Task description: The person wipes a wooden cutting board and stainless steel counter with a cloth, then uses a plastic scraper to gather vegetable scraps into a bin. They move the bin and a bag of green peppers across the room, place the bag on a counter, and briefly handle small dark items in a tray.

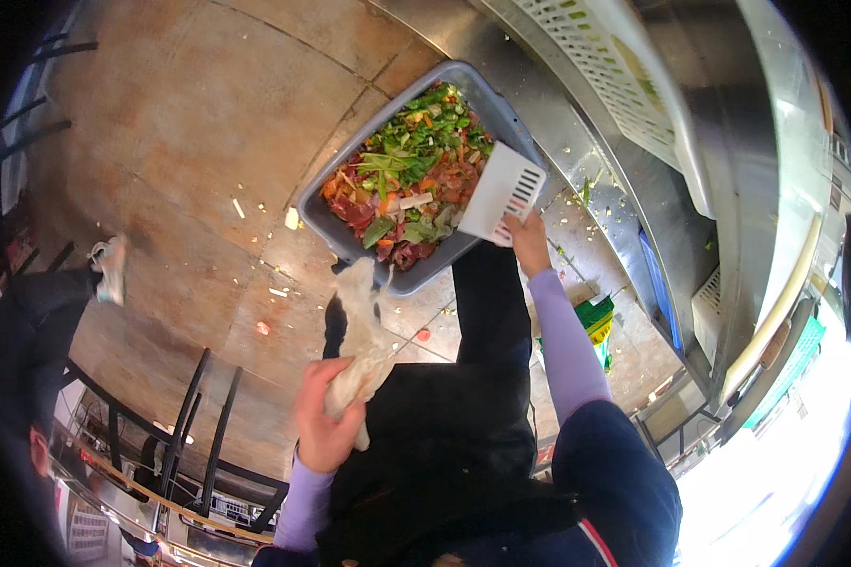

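My right hand (527, 239) grips a flat white plastic piece (500, 191) with a row of slots, held over the right side of a grey plastic tub (312, 205). Chopped vegetable scraps (404, 170) fill much of the tub: leafy greens, orange bits and reddish pieces. Closer to my body, my left hand (330, 414) holds a crumpled whitish cloth (362, 333). One end of the cloth hangs beside the tub's near-left corner; whether it touches the tub I cannot tell.
Scraps are scattered on the tiled floor (220, 234). Along the right runs a steel counter (539, 106) with a white perforated basket (610, 71). A green and yellow bag (597, 322) lies beside my right forearm. Black metal legs (184, 425) stand lower left; another person's shoe (110, 269) shows at left.
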Action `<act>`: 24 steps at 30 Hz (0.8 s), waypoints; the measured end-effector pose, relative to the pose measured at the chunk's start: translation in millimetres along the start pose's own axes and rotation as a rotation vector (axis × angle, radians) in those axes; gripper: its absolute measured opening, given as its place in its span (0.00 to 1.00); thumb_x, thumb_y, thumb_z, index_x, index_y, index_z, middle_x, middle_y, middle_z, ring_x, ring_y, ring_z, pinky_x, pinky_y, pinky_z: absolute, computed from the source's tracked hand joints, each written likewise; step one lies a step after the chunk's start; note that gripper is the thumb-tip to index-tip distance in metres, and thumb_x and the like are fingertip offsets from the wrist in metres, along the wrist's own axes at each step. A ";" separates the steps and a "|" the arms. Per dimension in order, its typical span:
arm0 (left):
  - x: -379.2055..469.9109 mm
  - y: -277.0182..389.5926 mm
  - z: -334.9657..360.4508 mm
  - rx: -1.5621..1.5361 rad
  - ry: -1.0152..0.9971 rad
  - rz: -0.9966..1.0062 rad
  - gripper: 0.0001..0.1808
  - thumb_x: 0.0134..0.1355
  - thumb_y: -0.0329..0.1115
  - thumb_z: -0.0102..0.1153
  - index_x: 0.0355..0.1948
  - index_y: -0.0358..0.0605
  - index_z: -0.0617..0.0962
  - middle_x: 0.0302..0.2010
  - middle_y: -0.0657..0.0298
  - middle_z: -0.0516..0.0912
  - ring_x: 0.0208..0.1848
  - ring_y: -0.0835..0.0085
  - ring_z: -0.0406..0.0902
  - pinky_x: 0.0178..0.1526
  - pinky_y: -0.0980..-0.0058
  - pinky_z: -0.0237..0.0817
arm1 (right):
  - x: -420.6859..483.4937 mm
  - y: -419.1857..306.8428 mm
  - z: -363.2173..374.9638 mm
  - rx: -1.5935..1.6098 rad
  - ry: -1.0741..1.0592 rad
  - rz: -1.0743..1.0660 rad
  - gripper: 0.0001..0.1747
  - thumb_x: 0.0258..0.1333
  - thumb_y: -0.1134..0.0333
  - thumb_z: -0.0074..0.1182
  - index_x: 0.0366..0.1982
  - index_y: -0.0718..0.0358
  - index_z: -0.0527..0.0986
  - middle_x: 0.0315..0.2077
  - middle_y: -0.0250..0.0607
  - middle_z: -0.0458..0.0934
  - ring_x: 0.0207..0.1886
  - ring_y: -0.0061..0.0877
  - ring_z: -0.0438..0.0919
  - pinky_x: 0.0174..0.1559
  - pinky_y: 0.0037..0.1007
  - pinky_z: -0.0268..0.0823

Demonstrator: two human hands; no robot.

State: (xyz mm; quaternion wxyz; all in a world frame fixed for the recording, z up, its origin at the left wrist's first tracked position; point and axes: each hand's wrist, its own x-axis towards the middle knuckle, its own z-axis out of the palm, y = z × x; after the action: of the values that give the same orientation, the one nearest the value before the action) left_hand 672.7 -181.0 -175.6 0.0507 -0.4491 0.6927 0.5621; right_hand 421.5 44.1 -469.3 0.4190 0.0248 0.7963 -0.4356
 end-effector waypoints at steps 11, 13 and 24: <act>7.0 51.7 19.2 0.387 0.021 0.297 0.25 0.48 0.22 0.61 0.50 0.40 0.74 0.47 0.51 0.70 0.48 0.53 0.71 0.50 0.64 0.66 | -198.2 -160.7 30.2 0.400 0.135 0.173 0.18 0.68 0.64 0.40 0.53 0.68 0.67 0.38 0.39 0.75 0.33 0.22 0.76 0.30 0.24 0.73; 13.6 55.0 26.6 0.447 0.046 0.418 0.28 0.45 0.20 0.60 0.52 0.40 0.73 0.48 0.51 0.71 0.48 0.53 0.71 0.50 0.63 0.66 | -226.8 -180.8 37.8 0.340 0.139 0.124 0.17 0.68 0.65 0.40 0.52 0.68 0.68 0.39 0.38 0.76 0.33 0.19 0.75 0.35 0.22 0.72; 70.2 13.3 14.0 0.574 0.038 0.429 0.21 0.53 0.22 0.51 0.50 0.36 0.72 0.51 0.46 0.72 0.52 0.46 0.70 0.55 0.59 0.64 | -194.7 -187.7 -32.8 -0.393 0.012 -0.082 0.14 0.62 0.62 0.48 0.41 0.66 0.75 0.35 0.41 0.78 0.33 0.27 0.76 0.37 0.30 0.70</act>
State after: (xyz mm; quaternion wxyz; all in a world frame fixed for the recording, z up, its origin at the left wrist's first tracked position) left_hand 616.0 -209.6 -211.3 0.0431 -0.2714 0.9016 0.3340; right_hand 450.4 14.7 -200.0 0.3928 -0.0870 0.8689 -0.2884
